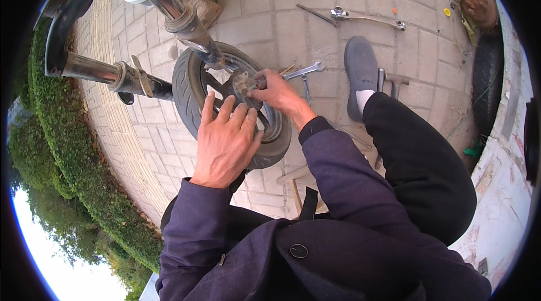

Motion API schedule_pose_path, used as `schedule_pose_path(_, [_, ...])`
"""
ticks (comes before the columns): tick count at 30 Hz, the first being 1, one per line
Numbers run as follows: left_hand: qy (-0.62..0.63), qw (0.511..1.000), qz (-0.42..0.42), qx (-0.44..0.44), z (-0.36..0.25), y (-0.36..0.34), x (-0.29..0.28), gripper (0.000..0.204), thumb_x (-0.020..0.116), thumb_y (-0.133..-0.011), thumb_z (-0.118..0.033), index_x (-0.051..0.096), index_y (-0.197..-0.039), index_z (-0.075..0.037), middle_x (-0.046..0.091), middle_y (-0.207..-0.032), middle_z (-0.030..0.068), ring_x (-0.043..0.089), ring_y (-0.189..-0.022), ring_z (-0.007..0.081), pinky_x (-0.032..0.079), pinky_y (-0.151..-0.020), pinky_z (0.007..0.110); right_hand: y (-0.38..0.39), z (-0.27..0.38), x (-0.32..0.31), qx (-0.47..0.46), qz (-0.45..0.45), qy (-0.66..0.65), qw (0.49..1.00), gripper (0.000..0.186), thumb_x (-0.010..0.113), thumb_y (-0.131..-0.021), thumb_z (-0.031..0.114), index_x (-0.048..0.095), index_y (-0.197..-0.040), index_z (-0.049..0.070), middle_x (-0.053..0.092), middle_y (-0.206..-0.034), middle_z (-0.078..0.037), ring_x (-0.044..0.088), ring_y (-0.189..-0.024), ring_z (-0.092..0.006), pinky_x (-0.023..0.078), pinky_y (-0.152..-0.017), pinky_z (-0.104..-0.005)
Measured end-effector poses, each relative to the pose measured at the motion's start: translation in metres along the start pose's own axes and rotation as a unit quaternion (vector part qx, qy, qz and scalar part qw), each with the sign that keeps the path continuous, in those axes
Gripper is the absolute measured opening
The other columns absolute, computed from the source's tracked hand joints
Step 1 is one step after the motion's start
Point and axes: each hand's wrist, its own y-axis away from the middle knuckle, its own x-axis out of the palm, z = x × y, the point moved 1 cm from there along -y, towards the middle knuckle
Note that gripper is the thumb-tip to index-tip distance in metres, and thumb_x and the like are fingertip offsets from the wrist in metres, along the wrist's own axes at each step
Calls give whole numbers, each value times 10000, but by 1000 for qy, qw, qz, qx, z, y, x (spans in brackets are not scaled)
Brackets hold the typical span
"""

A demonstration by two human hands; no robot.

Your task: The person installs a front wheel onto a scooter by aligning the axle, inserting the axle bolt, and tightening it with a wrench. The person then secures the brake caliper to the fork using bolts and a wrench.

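A wheel with a black tyre (189,90) rests on the paving in front of me, with a fork leg (191,33) coming down to its hub area. My left hand (225,143) lies on the near side of the wheel, fingers stretched and spread. At the hub, the fingers of my right hand (279,95) are closed on a dirty grey metal part (242,84); its exact kind is not clear. Both hands hide some of the rim. The second fork leg (132,78) reaches toward the tyre's left side.
A combination spanner (304,71) lies right of the wheel. Farther off are a multi-socket wrench (369,18) and a thin rod (317,15). A hammer (396,79) is beside my shoe (360,64). At right stand another tyre (488,81) and a rusty round object (478,2); a hedge (84,154) borders the left.
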Motion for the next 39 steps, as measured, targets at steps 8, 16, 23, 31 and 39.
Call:
schedule_pose_path(8, [-57, 995, 77, 29, 4, -26, 25, 293, 685, -757, -216, 715, -970, -18, 671, -949, 97, 638, -995, 285, 492, -886, 439, 1, 4, -5, 3, 1, -14, 1000, 589, 793, -792, 271, 601, -1273, -10, 719, -1056, -164, 701, -982, -275, 548, -847, -383])
schedule_pose_path(16, [-106, 983, 149, -26, 3, -27, 43, 285, 727, -738, -269, 734, -943, -71, 665, -978, 69, 638, -916, 252, 479, -741, 386, 0, 3, -5, -11, 18, -39, 999, 510, 793, -806, 240, 640, -1208, -33, 719, -1036, -172, 708, -939, -263, 556, -831, -367])
schedule_pose_path(23, [-89, 979, 179, -46, 4, -29, 44, 294, 746, -761, -295, 745, -955, -74, 679, -996, 84, 649, -966, 268, 504, -768, 383, -36, 9, -63, 10, -11, 90, 996, 494, 758, -881, 300, 655, -1197, -66, 706, -1006, -161, 654, -957, -204, 534, -816, -344])
schedule_pose_path(31, [-97, 983, 146, -45, 2, -27, 44, 258, 737, -742, -234, 716, -914, -42, 668, -956, 129, 649, -934, 295, 535, -712, 384, -101, 23, -195, -97, -162, 618, 763, 275, 604, -897, 119, 625, -1154, 25, 643, -1147, -207, 690, -1041, -418, 566, -843, -512])
schedule_pose_path(39, [-88, 981, 164, -45, 2, -28, 44, 261, 716, -777, -245, 720, -936, -37, 663, -981, 127, 640, -955, 295, 519, -723, 369, -124, -15, -205, -152, -166, 687, 691, 151, 650, -844, 59, 703, -984, 49, 729, -971, -171, 745, -896, -357, 598, -718, -457])
